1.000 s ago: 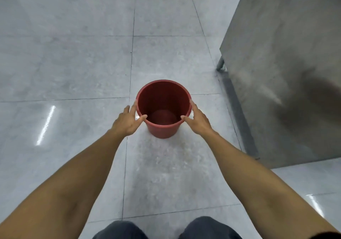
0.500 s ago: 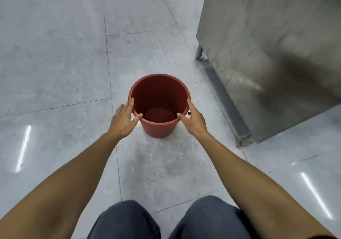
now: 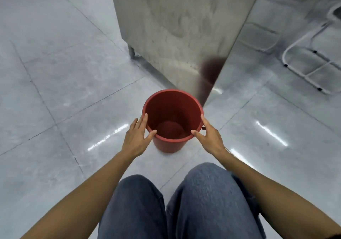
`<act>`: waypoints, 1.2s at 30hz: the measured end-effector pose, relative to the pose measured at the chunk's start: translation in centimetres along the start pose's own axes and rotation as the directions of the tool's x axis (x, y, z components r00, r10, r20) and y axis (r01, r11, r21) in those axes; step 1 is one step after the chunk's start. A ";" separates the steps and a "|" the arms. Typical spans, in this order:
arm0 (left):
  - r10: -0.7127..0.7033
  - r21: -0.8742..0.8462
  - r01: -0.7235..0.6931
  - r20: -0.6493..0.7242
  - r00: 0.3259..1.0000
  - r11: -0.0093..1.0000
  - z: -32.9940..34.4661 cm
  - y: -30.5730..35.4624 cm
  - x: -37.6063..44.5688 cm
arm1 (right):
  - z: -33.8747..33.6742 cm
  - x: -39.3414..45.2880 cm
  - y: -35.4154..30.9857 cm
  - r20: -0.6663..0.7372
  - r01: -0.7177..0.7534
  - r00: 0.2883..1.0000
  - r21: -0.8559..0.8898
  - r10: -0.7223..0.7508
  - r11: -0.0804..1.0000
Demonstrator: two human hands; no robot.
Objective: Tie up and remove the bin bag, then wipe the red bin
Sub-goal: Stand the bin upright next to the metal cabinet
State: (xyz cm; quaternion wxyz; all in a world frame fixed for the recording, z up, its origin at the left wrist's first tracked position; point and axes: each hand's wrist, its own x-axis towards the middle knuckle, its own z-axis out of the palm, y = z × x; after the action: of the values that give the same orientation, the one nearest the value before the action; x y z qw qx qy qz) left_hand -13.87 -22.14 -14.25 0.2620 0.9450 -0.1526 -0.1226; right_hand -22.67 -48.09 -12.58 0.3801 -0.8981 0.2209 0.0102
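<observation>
The red bin [image 3: 167, 146] stands upright on the floor just ahead of my knees, with no bag in it and its bare bottom showing. My left hand [image 3: 136, 139] presses flat against the bin's left side with straight fingers, its thumb tip on the near rim. My right hand [image 3: 210, 135] mirrors it on the right side, fingers straight along the wall and thumb on the rim. No bin bag or cloth is in view.
A tall stainless steel cabinet [image 3: 177, 26] stands right behind the bin, its corner almost touching the rim; one leg [image 3: 132, 51] shows at the left. A white metal folding frame [image 3: 311, 61] lies on the floor at the far right. Grey tiles surround everything.
With the bin held between both hands, it has shifted right towards the cabinet's corner. The view has swung right and my knees have come into the frame.
</observation>
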 end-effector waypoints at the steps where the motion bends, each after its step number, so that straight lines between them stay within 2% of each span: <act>1: 0.021 0.009 -0.021 0.018 1.000 1.000 0.9 1.0 -0.1 | -0.8 -0.9 1.0 -0.018 -0.023 1.000 0.009 0.023 1.000; 9: 0.231 -0.002 -0.234 0.150 0.961 0.972 6.9 10.9 0.6 | -8.5 -6.3 8.4 -0.156 -0.229 0.960 0.047 0.233 0.972; 15: 0.339 -0.036 -0.338 0.181 0.923 0.941 10.4 18.2 3.4 | -14.4 -5.7 12.5 -0.219 -0.294 0.928 0.070 0.303 0.953; 20: 0.365 -0.057 -0.361 0.191 0.911 0.931 12.8 22.5 7.9 | -17.7 -1.9 15.5 -0.221 -0.318 0.917 0.095 0.332 0.943; 28: 0.355 0.022 -0.372 0.250 0.901 0.928 14.9 25.5 14.8 | -18.2 4.5 19.1 -0.217 -0.321 0.913 0.142 0.346 0.936; 36: 0.346 0.020 -0.366 0.284 0.894 0.930 15.2 25.4 15.7 | -18.2 6.2 19.7 -0.217 -0.315 0.919 0.092 0.328 0.945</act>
State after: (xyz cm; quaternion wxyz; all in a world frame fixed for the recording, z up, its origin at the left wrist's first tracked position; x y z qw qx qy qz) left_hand -9.84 -55.37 -15.69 0.2216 0.8836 -0.3623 -0.1974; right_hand -27.79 -75.10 -14.13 0.3698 -0.8340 0.4078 -0.0374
